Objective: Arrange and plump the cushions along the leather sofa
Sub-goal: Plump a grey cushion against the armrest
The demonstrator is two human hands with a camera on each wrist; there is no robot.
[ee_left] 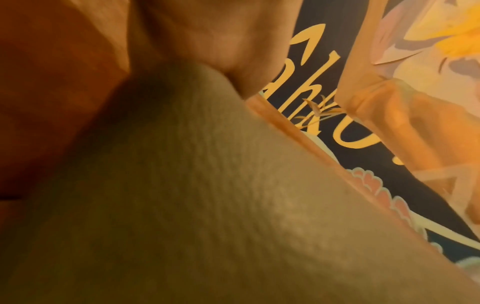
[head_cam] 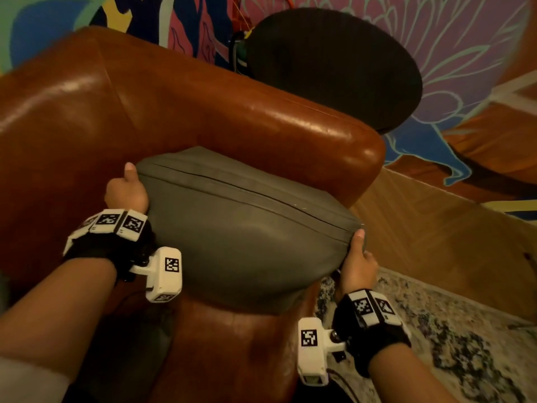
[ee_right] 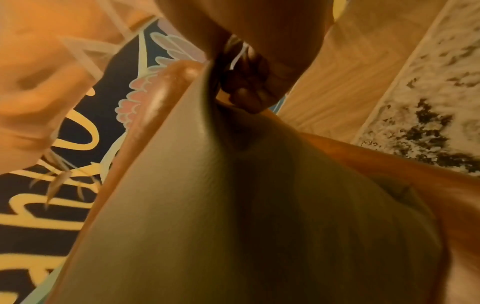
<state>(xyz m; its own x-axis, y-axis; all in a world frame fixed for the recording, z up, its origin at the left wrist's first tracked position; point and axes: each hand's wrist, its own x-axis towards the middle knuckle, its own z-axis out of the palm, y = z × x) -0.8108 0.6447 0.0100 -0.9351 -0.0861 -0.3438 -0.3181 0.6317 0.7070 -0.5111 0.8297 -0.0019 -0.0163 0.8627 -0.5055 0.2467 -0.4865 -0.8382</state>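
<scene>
A grey cushion (head_cam: 244, 228) stands on edge in the corner of the brown leather sofa (head_cam: 174, 112), by its right armrest (head_cam: 334, 135). My left hand (head_cam: 128, 190) grips the cushion's upper left corner, thumb on top. My right hand (head_cam: 359, 257) pinches its right corner, thumb up along the seam. In the left wrist view the cushion (ee_left: 207, 205) fills the frame under my hand (ee_left: 207, 41). In the right wrist view my fingers (ee_right: 249, 90) curl into the bunched corner of the cushion (ee_right: 233, 205).
A round black chair or stool (head_cam: 334, 68) stands behind the armrest. A painted mural (head_cam: 436, 39) covers the wall. Wooden flooring (head_cam: 436, 234) and a patterned rug (head_cam: 450, 330) lie to the right of the sofa.
</scene>
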